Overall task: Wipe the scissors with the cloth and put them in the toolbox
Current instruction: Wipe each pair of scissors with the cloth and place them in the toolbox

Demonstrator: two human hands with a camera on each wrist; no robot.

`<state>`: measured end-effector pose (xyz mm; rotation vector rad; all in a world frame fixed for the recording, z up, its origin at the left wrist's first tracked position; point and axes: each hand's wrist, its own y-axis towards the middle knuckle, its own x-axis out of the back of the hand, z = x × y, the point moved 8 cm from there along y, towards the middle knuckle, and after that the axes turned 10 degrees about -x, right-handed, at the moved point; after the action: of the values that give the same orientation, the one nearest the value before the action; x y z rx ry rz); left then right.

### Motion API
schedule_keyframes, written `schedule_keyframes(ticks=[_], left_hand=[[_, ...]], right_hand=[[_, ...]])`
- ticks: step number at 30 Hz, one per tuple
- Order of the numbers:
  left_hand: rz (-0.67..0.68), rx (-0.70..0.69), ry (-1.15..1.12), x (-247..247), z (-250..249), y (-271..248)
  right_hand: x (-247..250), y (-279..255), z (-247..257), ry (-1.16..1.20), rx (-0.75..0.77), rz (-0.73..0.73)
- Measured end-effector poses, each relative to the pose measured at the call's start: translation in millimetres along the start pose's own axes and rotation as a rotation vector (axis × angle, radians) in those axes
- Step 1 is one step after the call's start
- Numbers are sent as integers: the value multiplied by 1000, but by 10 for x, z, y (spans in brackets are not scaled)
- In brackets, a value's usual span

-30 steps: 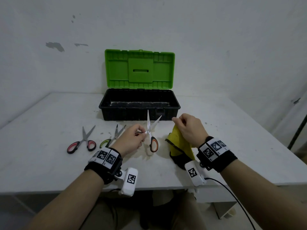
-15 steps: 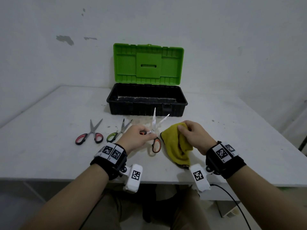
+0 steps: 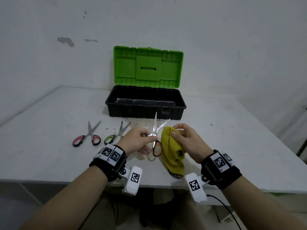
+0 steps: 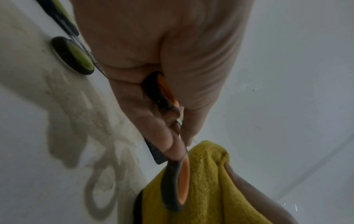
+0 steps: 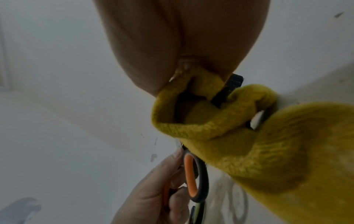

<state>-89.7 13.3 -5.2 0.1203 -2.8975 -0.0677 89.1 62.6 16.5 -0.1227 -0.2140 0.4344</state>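
My left hand (image 3: 141, 141) grips the orange-handled scissors (image 3: 157, 147) near the pivot, blades spread and pointing up. One orange handle loop (image 4: 175, 181) hangs free below my fingers; the other sits inside my palm. My right hand (image 3: 186, 138) holds the yellow cloth (image 3: 172, 151) bunched, its folded top touching the right blade. The cloth (image 5: 258, 148) hangs down beside the scissors' handle (image 5: 193, 177). The black toolbox (image 3: 146, 105) stands open behind, green lid (image 3: 147, 67) upright, nothing visible inside.
Red-handled scissors (image 3: 88, 138) and green-handled scissors (image 3: 116, 135) lie on the white table (image 3: 49, 155) left of my left hand. Dusty scissor-shaped marks show on the table under my hands. The table's near edge runs just below my wrists.
My right hand brought the bunched cloth up and left against the right blade. My left hand kept hold of the orange scissors, almost in place.
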Motion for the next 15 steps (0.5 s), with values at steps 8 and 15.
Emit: schedule_keyframes(ticks=[8, 15], left_hand=[[39, -42, 45, -98, 91, 49], [25, -81, 79, -123, 42, 49]], right_hand=[[101, -6, 155, -269, 242, -342], [-44, -80, 245, -622, 340, -371]])
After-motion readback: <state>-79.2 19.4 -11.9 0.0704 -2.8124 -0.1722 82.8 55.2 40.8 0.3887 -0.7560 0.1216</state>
